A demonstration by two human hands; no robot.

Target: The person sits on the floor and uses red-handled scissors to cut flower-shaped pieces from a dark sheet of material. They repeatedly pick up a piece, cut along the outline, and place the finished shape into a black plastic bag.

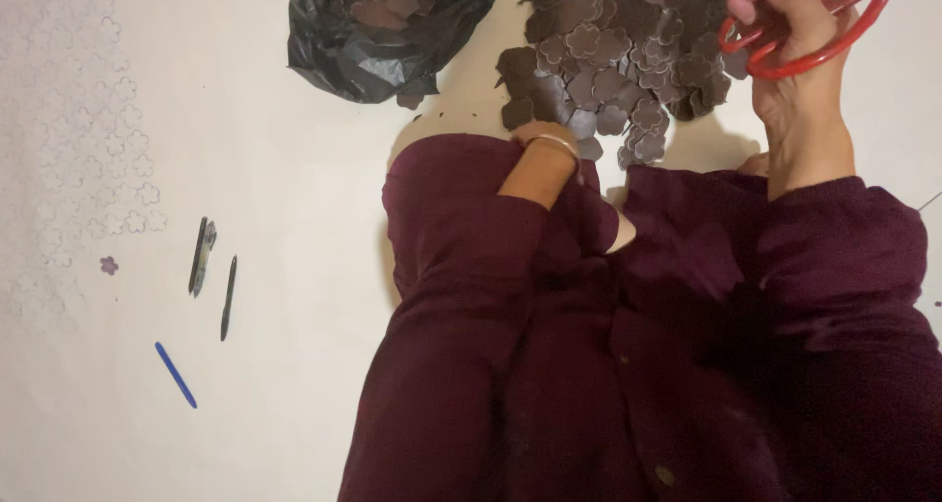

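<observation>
Right hand (800, 31) clenched around red scissors (814, 41)

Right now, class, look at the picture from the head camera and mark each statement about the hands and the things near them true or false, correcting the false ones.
1. The right hand holds scissors with red handles. True.
2. The flower-shaped cutouts in the pile are bright yellow. False: they are dark brown.
3. A black plastic bag lies beside the pile. True.
4. The left hand is raised high, clear of the pile. False: it reaches down at the pile's near edge, its fingers hidden.
5. The blue pen lies inside the bag. False: it lies on the white surface, near two dark pens.
</observation>
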